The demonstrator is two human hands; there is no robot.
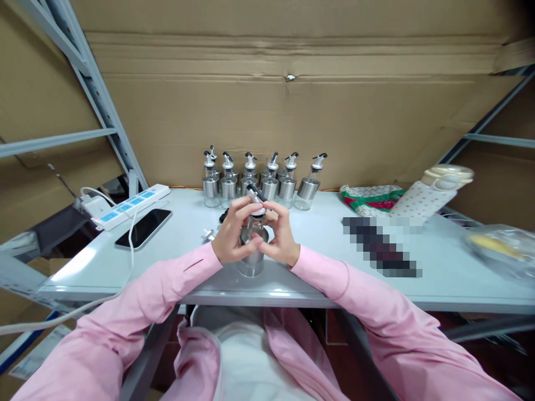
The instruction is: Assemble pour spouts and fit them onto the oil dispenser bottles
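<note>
Bottle (251,268) held between left hand (234,233) and right hand (282,233), six o'clock from bottle row (270,187).
Long axis is near vertical, black lever (256,192) angled toward ten o'clock; middle is partly hidden.

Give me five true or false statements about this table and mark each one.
1. The left hand and right hand both touch the front bottle. True.
2. The phone lies right of the hands. False: the phone lies to their left, near the power strip.
3. A row of bottles stands in front of the cardboard. True.
4. The sleeves are green. False: the sleeves are pink.
5. A dotted flask is right of the hands. True.
</note>
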